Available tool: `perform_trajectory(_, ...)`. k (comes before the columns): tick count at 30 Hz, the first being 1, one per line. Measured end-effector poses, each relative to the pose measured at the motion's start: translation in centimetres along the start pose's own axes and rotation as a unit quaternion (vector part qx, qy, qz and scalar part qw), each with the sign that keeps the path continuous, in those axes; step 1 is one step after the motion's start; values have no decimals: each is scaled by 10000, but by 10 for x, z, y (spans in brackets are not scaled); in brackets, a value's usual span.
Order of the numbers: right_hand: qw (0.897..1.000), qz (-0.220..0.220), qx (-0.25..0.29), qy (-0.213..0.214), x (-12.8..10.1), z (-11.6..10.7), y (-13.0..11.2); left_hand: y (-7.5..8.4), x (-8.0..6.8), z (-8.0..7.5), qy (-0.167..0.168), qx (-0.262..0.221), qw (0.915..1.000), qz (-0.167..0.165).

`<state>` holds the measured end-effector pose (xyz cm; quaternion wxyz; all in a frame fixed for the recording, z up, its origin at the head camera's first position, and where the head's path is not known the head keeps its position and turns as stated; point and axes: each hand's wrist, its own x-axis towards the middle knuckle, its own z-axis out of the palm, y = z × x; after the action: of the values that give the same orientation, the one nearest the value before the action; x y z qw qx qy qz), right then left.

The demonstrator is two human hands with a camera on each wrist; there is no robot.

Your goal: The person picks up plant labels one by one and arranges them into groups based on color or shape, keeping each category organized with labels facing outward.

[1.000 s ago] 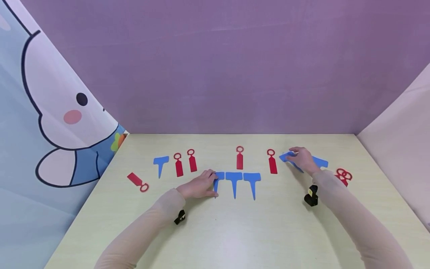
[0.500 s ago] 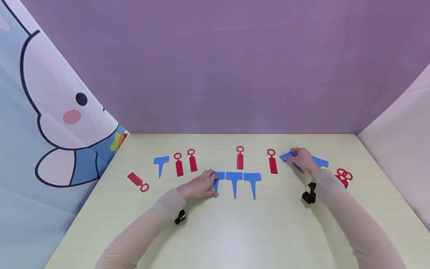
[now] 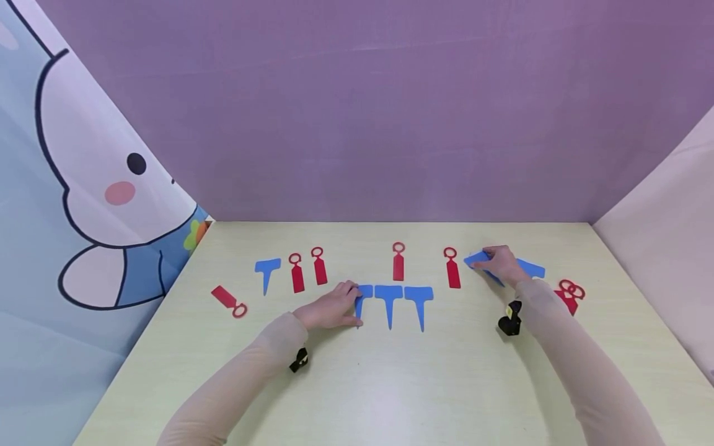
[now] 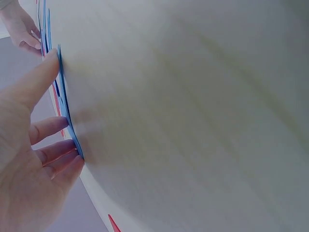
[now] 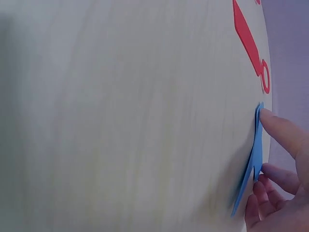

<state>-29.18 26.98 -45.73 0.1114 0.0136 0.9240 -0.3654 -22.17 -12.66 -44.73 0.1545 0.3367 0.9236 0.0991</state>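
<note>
The right hand (image 3: pixel 500 262) has its grip on a blue T-shaped tag (image 3: pixel 478 258) at the far right of the worktop (image 3: pixel 390 384), thumb and fingertips (image 5: pixel 280 129) pinching the tag's edge, which the right wrist view shows tipped up a little off the surface (how far is hard to judge). Just beside that hand, toward the right, another blue tag (image 3: pixel 532 269) lies flat and partly hidden under the wrist, and past it sits a small heap of red ring tags (image 3: pixel 570 292). The left hand (image 3: pixel 330 307) rests near the middle of the worktop with its fingers (image 4: pixel 50 128) curled against the edge of the leftmost blue tag (image 3: pixel 362 296) in a row of three; the left wrist view shows thumb and fingertips closing on that tag's thin rim. The middle tag (image 3: pixel 388 300) and the right tag (image 3: pixel 419 301) of the row lie side by side, stems pointing toward the person. Behind the row, a red ring tag (image 3: pixel 398 262) stands alone, with another red one (image 3: pixel 451 269) between it and the right hand. Farther left lie two red tags (image 3: pixel 307 271) close together, a lone blue T tag (image 3: pixel 267 272), and a slanted red tag (image 3: pixel 229 301) near the cartoon-printed curtain (image 3: pixel 83 204).
</note>
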Motion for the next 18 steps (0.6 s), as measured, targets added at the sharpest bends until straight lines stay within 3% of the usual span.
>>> perform_trajectory(18,9997,167,1,198,-1,1,-2,2,-1,-2,68,-106,9999,5)
